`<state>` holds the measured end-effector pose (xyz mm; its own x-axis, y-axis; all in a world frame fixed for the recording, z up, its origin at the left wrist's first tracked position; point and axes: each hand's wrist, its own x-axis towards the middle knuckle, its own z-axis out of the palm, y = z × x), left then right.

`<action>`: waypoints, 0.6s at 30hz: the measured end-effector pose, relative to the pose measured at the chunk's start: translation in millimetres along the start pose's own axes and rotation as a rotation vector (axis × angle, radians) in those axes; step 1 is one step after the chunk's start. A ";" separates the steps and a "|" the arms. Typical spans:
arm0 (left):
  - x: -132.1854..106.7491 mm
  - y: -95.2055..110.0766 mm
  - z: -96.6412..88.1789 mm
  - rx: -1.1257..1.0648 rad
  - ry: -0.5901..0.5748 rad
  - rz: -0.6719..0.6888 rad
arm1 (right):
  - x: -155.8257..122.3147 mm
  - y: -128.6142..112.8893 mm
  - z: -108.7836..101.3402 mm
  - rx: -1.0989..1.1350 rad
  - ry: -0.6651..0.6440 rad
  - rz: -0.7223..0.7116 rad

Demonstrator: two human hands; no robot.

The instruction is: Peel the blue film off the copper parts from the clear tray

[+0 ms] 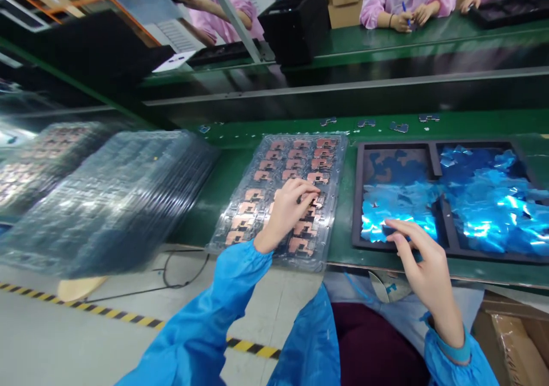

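Observation:
A clear plastic tray (338, 163) lies on the green bench and holds several copper-coloured flat parts (295, 160) in its pockets. My left hand (289, 209) rests on the middle of this tray, fingers curled and pinched on one of the copper parts. My right hand (422, 266) hovers at the near edge of a black two-compartment tray (437, 160), fingers bent and apart, thumb and forefinger touching a blue film scrap. Shiny blue film scraps (489, 203) fill that tray. Both my sleeves are blue.
A tall stack of clear trays (115, 197) stands at the left, a second stack (38, 163) behind it. Small blue pieces (398, 126) lie along the bench's far edge. Across the line, people in pink coats (407, 0) work beside a black bin (298, 26).

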<state>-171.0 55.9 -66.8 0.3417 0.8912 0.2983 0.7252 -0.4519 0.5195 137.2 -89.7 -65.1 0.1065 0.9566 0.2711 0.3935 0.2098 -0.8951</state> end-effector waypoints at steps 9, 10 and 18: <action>199.7 94.3 103.1 0.141 -0.252 0.261 | -7.2 6.1 -14.9 0.041 0.083 -0.009; 230.7 112.2 129.3 0.127 -0.297 0.230 | -8.1 8.2 -17.0 0.039 0.081 -0.009; 345.8 176.1 221.5 0.003 -0.318 0.089 | -4.3 14.6 -39.3 0.078 0.164 -0.011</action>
<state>207.3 293.1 -49.6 0.5729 0.8160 0.0769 0.6861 -0.5287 0.4998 178.4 -98.7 -65.4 0.2529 0.9095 0.3298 0.3241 0.2415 -0.9147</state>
